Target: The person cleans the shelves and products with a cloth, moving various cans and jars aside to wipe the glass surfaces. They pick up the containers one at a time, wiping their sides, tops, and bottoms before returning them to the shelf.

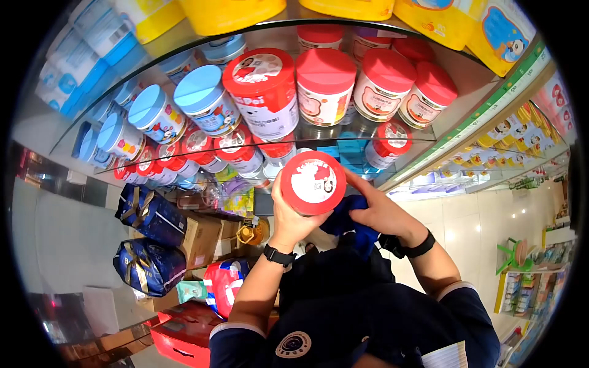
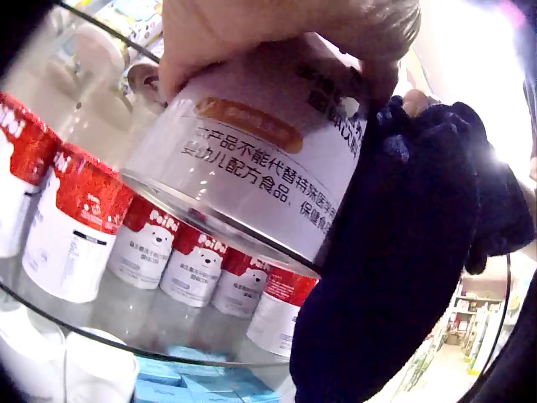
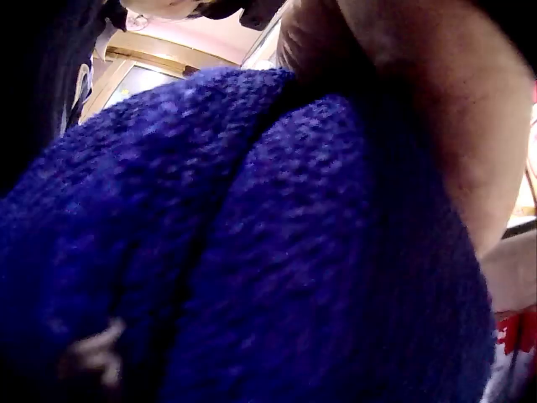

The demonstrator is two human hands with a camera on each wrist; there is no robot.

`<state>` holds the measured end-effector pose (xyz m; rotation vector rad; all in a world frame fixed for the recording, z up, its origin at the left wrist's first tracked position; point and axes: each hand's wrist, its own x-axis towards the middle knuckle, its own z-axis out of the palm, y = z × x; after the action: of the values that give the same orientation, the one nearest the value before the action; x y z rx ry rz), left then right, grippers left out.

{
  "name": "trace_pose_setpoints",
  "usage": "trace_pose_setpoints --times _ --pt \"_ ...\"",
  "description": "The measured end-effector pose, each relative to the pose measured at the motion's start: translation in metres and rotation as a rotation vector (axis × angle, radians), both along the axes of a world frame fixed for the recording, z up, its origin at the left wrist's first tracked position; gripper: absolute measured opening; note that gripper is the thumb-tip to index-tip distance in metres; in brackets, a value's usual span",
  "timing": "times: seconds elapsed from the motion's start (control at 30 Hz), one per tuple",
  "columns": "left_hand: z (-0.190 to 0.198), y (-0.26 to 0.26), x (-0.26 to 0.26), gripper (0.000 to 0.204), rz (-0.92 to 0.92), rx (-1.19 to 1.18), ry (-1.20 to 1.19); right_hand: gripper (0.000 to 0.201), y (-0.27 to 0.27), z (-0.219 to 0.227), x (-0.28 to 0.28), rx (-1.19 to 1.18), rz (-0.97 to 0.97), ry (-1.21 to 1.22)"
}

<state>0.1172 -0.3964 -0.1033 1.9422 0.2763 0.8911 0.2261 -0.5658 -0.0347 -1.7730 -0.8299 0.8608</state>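
Red-lidded can in curled left hand

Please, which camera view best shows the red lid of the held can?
The head view: it shows the top of the red lid, uncovered. The left wrist view shows the side of the can and its bottom edge, but not the lid. In the right wrist view, blue cloth fills most of the picture; no lid shows.

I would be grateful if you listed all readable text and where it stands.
"产品不能代替特殊医学": held can, ends unclear.
"婴幼儿配方食品": same can, line below.
"保健": same line.
"PeiPei" or "PoiPoi", vowels unclear: shelf can.
Too blurred or small: red lid, shirt badge, blue bags, yellow packs, other labels.
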Motion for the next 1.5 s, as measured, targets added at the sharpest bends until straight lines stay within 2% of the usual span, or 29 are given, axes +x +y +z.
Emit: trace_pose_setpoints --times 0.1,0.17,0.23,0.27,0.3,0.37,0.43,0.5,0.53,0.6,0.63,0.73,0.8,0.87,0.9,0.93,0.97,1.0,1.03,1.1,1.13,1.17,1.2,1.23,1.27,1.3,1.33,1.4,1.5 --pt "-0.005 0.012 -0.016 0.118 0.018 0.023 -0.042 0.071 -0.012 0.007 0.005 0.073 -0.185 0.004" --pt "-0.009 0.017 -0.028 0.118 0.003 0.087 -0.035 0.065 -0.006 0.016 -0.001 0.429 -0.295 0.117" --pt "0.004 0.018 -0.034 0.116 -0.019 0.228 -0.005 0.064 0.004 0.027 -0.011 0.588 -0.279 0.200" --pt "0.016 0.011 -0.039 0.114 -0.113 0.235 0.069 0.066 0.016 0.026 -0.017 0.429 -0.178 -0.118" --pt "0.029 0.003 -0.039 0.112 -0.117 0.310 0.063 0.067 0.031 0.025 -0.021 0.265 -0.073 -0.435" --pt "0.029 0.006 -0.039 0.111 -0.167 0.220 0.191 0.071 0.039 0.023 -0.031 0.168 0.034 -0.644" --pt "0.026 0.007 -0.041 0.111 -0.140 0.248 0.159 0.073 0.042 0.031 -0.037 0.203 0.078 -0.627" --pt "0.023 0.006 -0.045 0.114 -0.141 0.257 0.175 0.076 0.043 0.038 -0.047 0.216 0.261 -0.669" --pt "0.021 0.009 -0.043 0.104 -0.188 0.217 0.107 0.079 0.044 0.034 -0.045 0.256 0.269 -0.598" --pt "0.018 0.016 -0.036 0.078 -0.314 0.183 0.309 0.077 0.032 0.036 -0.045 0.243 0.473 -0.620" --pt "0.018 0.013 -0.031 0.072 -0.339 0.160 0.297 0.077 0.027 0.037 -0.042 0.250 0.553 -0.632" --pt "0.033 0.012 -0.026 0.054 -0.322 0.096 0.114 0.066 0.018 0.041 -0.037 0.274 0.545 -0.573" --pt "0.048 0.009 -0.032 0.056 -0.325 0.039 0.092 0.059 0.007 0.043 -0.032 0.294 0.522 -0.548" --pt "0.038 0.022 -0.038 0.065 -0.326 0.169 0.057 0.058 0.001 0.040 -0.025 0.296 0.452 -0.615" --pt "0.039 0.023 -0.039 0.070 -0.263 0.139 0.054 0.058 -0.002 0.037 -0.021 0.301 0.417 -0.648" --pt "0.043 0.026 -0.042 0.075 -0.192 0.120 0.048 0.060 -0.002 0.029 -0.017 0.384 0.239 -0.649" --pt "0.043 0.025 -0.044 0.081 -0.135 0.087 0.045 0.059 -0.004 0.027 -0.015 0.389 0.261 -0.698" --pt "0.038 0.027 -0.048 0.100 -0.111 0.080 0.060 0.057 -0.008 0.021 -0.013 0.457 0.006 -0.406" --pt "0.039 0.033 -0.048 0.107 -0.105 -0.212 -0.128 0.055 -0.006 0.020 -0.012 0.526 -0.228 -0.105" --pt "0.041 0.045 -0.056 0.113 -0.028 -0.065 -0.111 0.050 -0.004 0.020 -0.011 0.749 -0.398 0.367" --pt "0.068 0.061 -0.065 0.113 -0.097 -0.479 -0.171 0.050 -0.007 0.027 0.000 0.771 -0.516 0.642" --pt "0.058 0.067 -0.067 0.108 0.000 -0.278 -0.213 0.048 -0.006 0.026 -0.002 0.742 -0.568 0.588" --pt "0.066 0.082 -0.072 0.104 0.009 -0.456 -0.258 0.048 -0.006 0.023 -0.004 0.748 -0.587 0.654" --pt "0.119 0.092 -0.082 0.091 -0.033 -0.531 -0.420 0.048 0.000 0.022 -0.004 0.757 -0.565 0.738" --pt "0.115 0.097 -0.082 0.092 -0.033 -0.490 -0.447 0.047 -0.003 0.021 -0.003 0.755 -0.533 0.742" --pt "0.132 0.104 -0.086 0.079 0.023 -0.480 -0.494 0.047 0.003 0.021 -0.008 0.729 -0.543 0.748" --pt "0.156 0.119 -0.102 0.072 0.053 -0.485 -0.487 0.047 0.015 0.018 -0.015 0.744 -0.451 0.794" --pt "0.185 0.127 -0.102 0.061 0.001 -0.582 -0.499 0.046 0.017 0.022 -0.021 0.749 -0.368 0.819" --pt "0.248 0.117 -0.112 0.059 -0.059 -0.650 -0.520 0.045 0.034 0.038 -0.038 0.794 -0.243 0.872"
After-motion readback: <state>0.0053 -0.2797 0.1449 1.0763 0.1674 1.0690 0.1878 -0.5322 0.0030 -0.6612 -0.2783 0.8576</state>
